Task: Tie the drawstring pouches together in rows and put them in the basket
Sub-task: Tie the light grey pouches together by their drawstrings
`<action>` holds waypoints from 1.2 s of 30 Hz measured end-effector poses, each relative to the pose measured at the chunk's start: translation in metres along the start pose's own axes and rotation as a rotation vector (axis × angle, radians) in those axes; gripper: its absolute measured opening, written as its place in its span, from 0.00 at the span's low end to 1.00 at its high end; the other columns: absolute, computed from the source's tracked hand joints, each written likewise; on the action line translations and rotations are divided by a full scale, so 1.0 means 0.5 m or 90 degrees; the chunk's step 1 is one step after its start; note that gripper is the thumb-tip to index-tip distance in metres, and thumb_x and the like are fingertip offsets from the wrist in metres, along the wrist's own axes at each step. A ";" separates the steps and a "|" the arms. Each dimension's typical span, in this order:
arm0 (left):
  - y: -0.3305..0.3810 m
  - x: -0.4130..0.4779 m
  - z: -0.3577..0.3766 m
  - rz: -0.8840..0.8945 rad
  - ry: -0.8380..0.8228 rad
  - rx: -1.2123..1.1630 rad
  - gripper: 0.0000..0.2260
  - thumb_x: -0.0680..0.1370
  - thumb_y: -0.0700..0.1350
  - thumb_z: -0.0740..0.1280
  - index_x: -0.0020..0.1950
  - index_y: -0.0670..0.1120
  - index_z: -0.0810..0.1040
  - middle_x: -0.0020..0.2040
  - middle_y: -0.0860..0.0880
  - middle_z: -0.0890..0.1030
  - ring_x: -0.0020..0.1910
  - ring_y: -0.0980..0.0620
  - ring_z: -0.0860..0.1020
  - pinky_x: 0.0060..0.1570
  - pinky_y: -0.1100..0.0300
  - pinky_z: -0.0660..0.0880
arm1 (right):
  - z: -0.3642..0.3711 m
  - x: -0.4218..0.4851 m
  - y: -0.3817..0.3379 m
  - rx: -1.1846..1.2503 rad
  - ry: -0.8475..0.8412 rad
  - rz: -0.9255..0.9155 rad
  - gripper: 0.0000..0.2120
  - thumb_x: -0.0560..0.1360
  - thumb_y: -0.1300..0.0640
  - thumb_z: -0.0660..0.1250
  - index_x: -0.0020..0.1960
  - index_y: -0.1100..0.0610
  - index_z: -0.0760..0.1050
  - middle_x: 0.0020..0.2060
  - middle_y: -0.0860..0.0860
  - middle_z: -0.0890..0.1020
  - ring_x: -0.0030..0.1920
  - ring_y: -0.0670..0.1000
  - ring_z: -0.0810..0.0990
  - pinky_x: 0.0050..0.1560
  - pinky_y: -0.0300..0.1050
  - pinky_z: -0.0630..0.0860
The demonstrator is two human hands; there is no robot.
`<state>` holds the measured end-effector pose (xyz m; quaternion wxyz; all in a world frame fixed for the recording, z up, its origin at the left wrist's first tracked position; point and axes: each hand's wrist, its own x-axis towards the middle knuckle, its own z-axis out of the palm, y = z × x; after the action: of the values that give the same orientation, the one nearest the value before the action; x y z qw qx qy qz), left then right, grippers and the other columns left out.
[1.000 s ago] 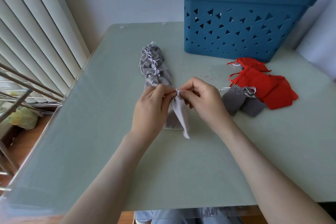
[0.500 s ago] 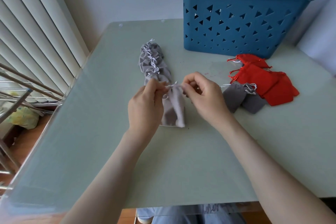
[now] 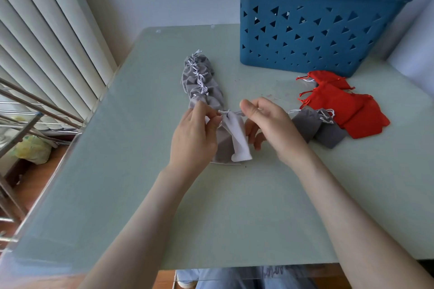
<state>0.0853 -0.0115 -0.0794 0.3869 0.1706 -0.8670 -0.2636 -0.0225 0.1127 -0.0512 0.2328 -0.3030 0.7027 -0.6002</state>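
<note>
Grey cloth pouches, knotted cord to cord, make a row running up the desk from the hands toward its far edge. At the row's near end one more grey pouch hangs from a white cord stretched between the two hands. The left grip pinches the cord's left end between thumb and fingertips. The right grip pinches the right end, its other fingers loosely curled below. The step in hand looks like drawing a knot tight to join this pouch to the row.

The cord is thin. Pulled unevenly, it could slip out of a pinch and let the knot loosen. It could also cinch beside the row's last cord rather than round it, leaving the pouch unattached. A hard tug might drag the row askew.

Two loose pouches and a heap of red pouches lie just right of the right grip, where a wrist could sweep them. The blue basket stands at the desk's far right. Whether it holds anything cannot be told.
</note>
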 end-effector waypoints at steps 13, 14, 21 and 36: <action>-0.005 -0.007 -0.002 -0.089 -0.212 0.069 0.26 0.76 0.63 0.41 0.39 0.51 0.72 0.37 0.46 0.79 0.41 0.41 0.77 0.39 0.52 0.73 | 0.003 0.005 0.007 -0.050 0.159 0.028 0.09 0.74 0.61 0.64 0.52 0.49 0.71 0.40 0.50 0.80 0.38 0.46 0.77 0.39 0.40 0.70; -0.004 -0.005 -0.002 -0.106 -0.212 0.049 0.26 0.77 0.61 0.41 0.38 0.51 0.75 0.36 0.47 0.79 0.40 0.43 0.78 0.41 0.52 0.74 | 0.001 0.005 0.005 -0.003 0.181 0.020 0.10 0.74 0.62 0.64 0.52 0.49 0.71 0.39 0.50 0.80 0.37 0.45 0.77 0.39 0.39 0.71; 0.003 0.001 -0.002 -0.195 -0.124 -0.095 0.36 0.78 0.63 0.37 0.33 0.43 0.74 0.31 0.51 0.73 0.35 0.48 0.71 0.35 0.61 0.64 | 0.008 0.001 0.002 0.182 -0.017 0.063 0.24 0.71 0.66 0.64 0.63 0.49 0.63 0.40 0.50 0.76 0.38 0.44 0.73 0.40 0.37 0.67; 0.002 0.011 -0.006 -0.178 0.037 -0.010 0.11 0.80 0.44 0.62 0.41 0.41 0.77 0.37 0.46 0.79 0.40 0.44 0.76 0.42 0.54 0.69 | 0.024 -0.010 0.017 -0.319 -0.064 -0.092 0.22 0.73 0.60 0.65 0.64 0.51 0.61 0.43 0.48 0.71 0.38 0.41 0.70 0.41 0.28 0.65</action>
<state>0.0839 -0.0145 -0.0738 0.3728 0.2941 -0.8213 -0.3162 -0.0119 0.1089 -0.0618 0.1417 -0.4301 0.7936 -0.4065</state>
